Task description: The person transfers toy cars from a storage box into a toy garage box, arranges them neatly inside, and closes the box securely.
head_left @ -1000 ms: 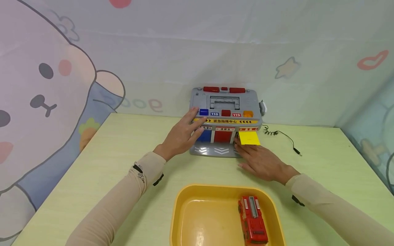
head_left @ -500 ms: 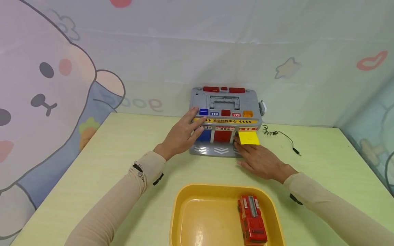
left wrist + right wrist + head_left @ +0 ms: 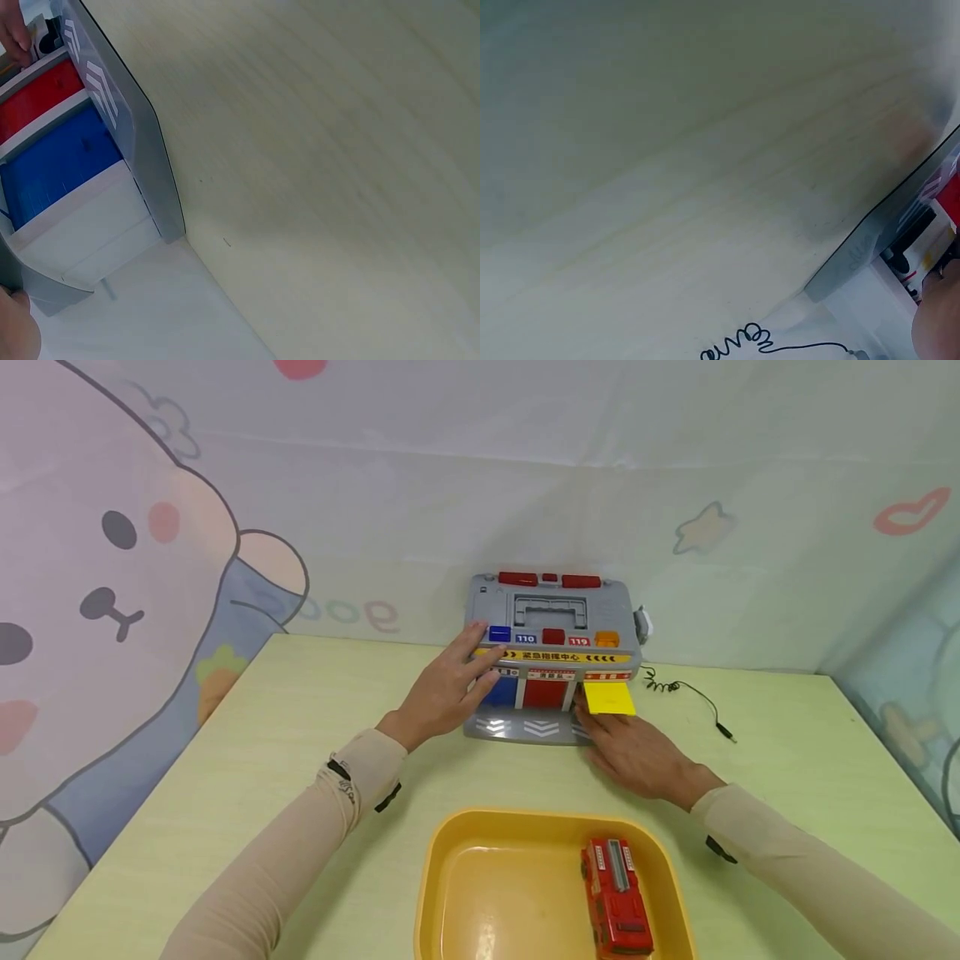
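Observation:
A grey toy rescue station [image 3: 491, 603] stands against the back wall, with blue, red and yellow garage doors. My left hand [image 3: 446, 689] rests with spread fingers on its left front corner, near the blue button [image 3: 498, 633]. The yellow door [image 3: 609, 697] is swung up. Under it, my right hand [image 3: 637, 756] reaches its fingers into the right bay, palm down. In the left wrist view, fingertips touch a whitish toy vehicle [image 3: 39, 34] with a black wheel. The right wrist view shows part of that vehicle [image 3: 930, 244] in the bay; the head view hides it.
A yellow tray [image 3: 517, 818] sits at the table's front, holding a red toy fire truck [image 3: 618, 897] on its right side. A coiled black cord [image 3: 686, 689] with a plug lies right of the station. The printed wall cloth [image 3: 420, 510] hangs behind.
My right thumb, held out over the table at first, has drawn in beside the fingers. The left hand, station, and tray have stayed put; the head view shifts slightly.

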Motion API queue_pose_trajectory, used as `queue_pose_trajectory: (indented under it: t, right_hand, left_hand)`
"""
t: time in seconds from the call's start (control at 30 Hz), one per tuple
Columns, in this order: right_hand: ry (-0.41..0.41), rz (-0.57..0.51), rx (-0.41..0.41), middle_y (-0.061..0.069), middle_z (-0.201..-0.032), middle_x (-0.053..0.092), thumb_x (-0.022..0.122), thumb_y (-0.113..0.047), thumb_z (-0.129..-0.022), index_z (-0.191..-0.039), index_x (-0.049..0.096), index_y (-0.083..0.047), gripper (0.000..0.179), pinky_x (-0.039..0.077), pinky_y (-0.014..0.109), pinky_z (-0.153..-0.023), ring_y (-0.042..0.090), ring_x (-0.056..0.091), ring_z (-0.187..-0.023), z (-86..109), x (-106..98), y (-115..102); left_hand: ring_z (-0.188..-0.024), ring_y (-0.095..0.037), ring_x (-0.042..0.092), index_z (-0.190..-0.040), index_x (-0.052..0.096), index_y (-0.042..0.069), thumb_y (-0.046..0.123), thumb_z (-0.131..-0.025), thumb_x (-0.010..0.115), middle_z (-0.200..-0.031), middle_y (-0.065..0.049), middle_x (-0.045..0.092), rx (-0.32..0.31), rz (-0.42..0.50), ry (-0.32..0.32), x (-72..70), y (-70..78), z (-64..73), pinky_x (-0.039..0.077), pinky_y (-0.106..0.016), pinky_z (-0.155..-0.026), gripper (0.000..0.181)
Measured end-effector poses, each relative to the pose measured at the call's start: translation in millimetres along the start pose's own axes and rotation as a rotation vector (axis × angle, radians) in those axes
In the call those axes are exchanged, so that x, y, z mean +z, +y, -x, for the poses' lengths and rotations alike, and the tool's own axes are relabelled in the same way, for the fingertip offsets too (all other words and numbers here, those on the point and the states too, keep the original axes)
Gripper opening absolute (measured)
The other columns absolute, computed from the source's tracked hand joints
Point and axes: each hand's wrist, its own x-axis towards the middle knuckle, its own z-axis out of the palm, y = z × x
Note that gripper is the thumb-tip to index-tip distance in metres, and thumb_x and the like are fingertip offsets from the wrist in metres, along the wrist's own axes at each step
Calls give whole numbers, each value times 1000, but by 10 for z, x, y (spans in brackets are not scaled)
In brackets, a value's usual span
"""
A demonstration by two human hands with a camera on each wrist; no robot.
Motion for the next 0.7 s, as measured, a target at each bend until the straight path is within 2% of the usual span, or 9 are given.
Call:
queue_pose_trajectory:
  t: [0.1,0.23,0.47,0.7]
  right_hand:
    - [21,36,-21,18,-159,36,63,-26,-97,-149,41,2,63,46,50,-110,32,50,-133,10,7,2]
    - [31,31,-37,20,-157,40,63,-26,-97,-146,45,1,59,47,49,-108,32,53,-129,12,7,5]
    - [17,-28,15,19,-152,44,64,-23,-96,-152,33,3,69,49,49,-107,32,53,-125,-25,-2,18]
    - [10,-17,25,20,-153,43,62,-25,-98,-152,33,4,68,47,49,-109,32,53,-125,-38,-4,7]
  left_hand:
    - [-155,-30,21,-151,45,14,34,-106,45,-166,-15,23,3,0,8,3,-2,-1,23,-43,-125,49]
    - [-154,-30,22,-151,45,14,33,-106,45,-166,-15,24,11,3,11,15,-9,-3,23,-43,-125,49]
    - [-155,-30,22,-151,45,14,33,-106,45,-166,-15,24,9,5,12,16,-10,-1,23,-43,-125,49]
    - [-155,-30,22,-151,45,15,34,-106,45,-166,-14,23,3,-1,12,26,-16,-2,23,-43,-125,50]
